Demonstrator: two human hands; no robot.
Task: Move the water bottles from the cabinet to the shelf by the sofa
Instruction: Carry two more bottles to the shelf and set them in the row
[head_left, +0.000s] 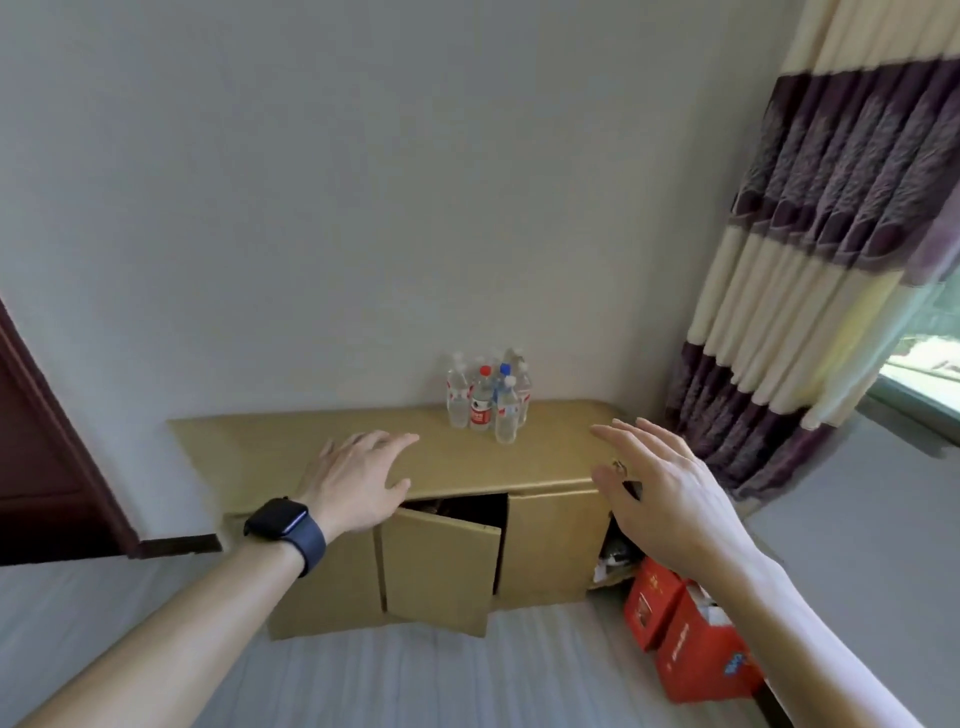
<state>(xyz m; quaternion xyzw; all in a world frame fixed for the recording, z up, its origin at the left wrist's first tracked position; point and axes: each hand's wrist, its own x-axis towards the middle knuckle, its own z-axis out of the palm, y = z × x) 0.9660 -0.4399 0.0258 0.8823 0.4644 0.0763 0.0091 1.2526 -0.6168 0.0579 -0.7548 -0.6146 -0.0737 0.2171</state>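
Several clear capped water bottles (485, 397), clustered upright.

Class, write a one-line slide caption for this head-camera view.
Open left hand and right hand reach toward clear plastic water bottles clustered on a low tan cabinet.

No legible text anywhere. Water bottles (485, 397) on the cabinet (249, 447) top carry red-and-white label bands. One bottle's red label (481, 413) is fuller and has white marks, too small and blurred to read. Two red boxes (691, 649) sit beside the cabinet with gold print on their faces, unreadable. The nearer box has a blue patch (737, 666) with white marks at its lower corner, also unreadable. Wristwatch (278, 519) screen is dark.
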